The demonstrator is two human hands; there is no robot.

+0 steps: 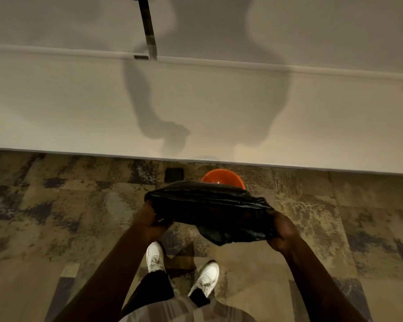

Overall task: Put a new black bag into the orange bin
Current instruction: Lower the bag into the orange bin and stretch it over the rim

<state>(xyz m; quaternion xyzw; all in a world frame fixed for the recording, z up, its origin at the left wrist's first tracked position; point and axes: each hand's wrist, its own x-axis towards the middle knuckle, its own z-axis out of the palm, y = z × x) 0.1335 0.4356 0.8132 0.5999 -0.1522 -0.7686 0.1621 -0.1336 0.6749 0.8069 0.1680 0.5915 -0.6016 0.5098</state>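
A pale surface (pixel 196 108) spans the far side above mottled carpet (pixel 56 205). The orange bin (pixel 222 176) stands at its near edge, partly hidden by the black bag (pixel 214 210), stretched between left hand (pixel 153 220) and right hand (pixel 283 231), each clenched on an end. White shoes (pixel 155 255) stand below.

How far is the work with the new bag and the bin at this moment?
Done: the orange bin looks empty, with no liner in it. In hand: the left hand and right hand each hold one end of the black bag, stretched above the bin. Left: open it, lower it inside and fold its edge over the rim.
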